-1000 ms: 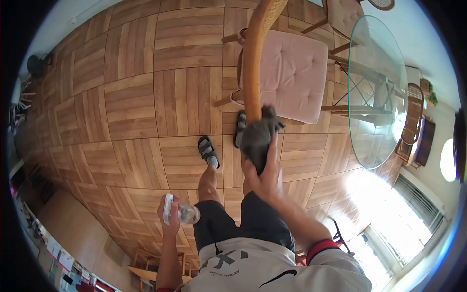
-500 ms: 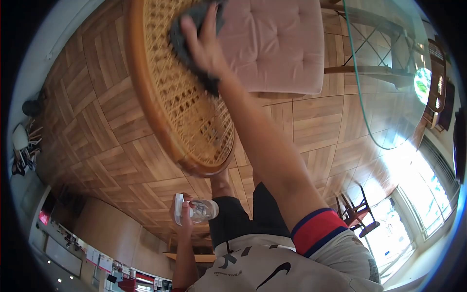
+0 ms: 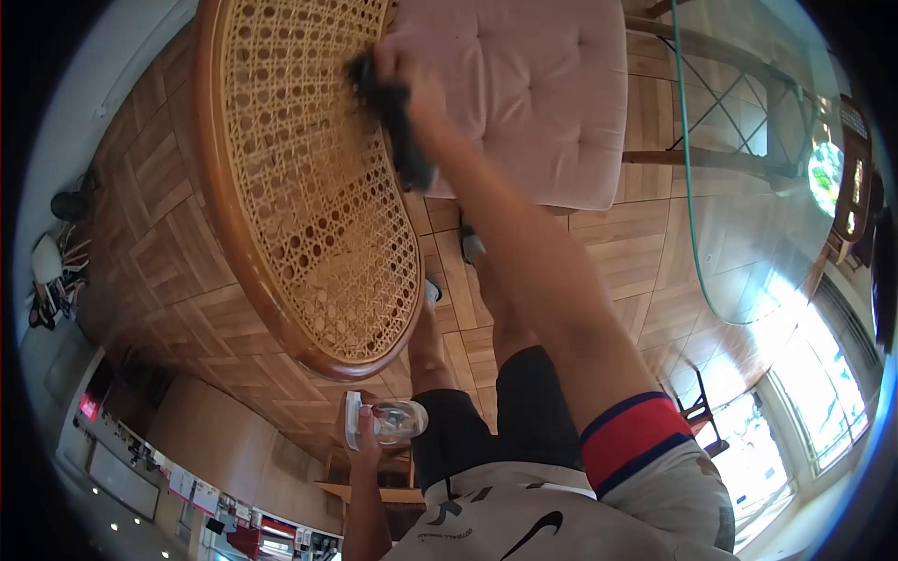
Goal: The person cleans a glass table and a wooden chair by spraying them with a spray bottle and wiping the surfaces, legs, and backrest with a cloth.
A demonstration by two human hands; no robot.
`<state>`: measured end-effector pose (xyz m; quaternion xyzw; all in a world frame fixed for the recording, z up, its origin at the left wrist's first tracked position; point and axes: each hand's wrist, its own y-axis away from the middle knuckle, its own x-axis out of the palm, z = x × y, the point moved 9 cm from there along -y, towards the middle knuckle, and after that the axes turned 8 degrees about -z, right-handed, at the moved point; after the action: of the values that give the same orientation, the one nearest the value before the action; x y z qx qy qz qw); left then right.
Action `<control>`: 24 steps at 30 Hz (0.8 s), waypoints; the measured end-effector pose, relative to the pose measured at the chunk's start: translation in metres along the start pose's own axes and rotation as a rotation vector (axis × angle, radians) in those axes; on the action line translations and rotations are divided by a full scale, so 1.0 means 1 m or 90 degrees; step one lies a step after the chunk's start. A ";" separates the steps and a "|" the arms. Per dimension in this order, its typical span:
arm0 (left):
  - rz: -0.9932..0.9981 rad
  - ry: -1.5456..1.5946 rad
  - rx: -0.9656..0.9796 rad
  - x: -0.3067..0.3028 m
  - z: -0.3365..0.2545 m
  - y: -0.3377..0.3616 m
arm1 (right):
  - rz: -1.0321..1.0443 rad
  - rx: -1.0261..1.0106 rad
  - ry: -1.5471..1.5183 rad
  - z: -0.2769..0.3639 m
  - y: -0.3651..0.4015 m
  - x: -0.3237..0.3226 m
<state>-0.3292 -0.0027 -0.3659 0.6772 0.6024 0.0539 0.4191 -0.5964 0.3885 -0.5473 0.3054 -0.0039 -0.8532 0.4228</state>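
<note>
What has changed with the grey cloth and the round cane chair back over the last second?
The right hand, gripping the dark grey cloth, went from the wooden edge of the round woven cane chair back onto its weave, and is now at its rim beside the pink tufted cushion. The left hand kept holding the clear spray bottle with a white head.

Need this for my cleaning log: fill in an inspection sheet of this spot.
Surface: woven cane chair back in a wooden frame.
Job's things: dark cloth pressed at the chair back's edge; clear spray bottle.
Clutter: small items by the far wall, too small to tell.
Grips: right hand shut on the cloth; left hand shut on the spray bottle.
Cables: nothing seen.
Surroundings: pink cushion, glass table, parquet floor.
</note>
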 end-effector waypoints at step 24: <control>0.003 0.081 0.034 -0.037 0.000 -0.020 | 0.269 0.494 -0.898 -0.116 0.302 -0.085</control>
<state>-0.3543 -0.0362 -0.3623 0.6847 0.6276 0.0818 0.3614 -0.2799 0.2849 -0.5177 -0.1841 -0.6190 -0.6851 0.3371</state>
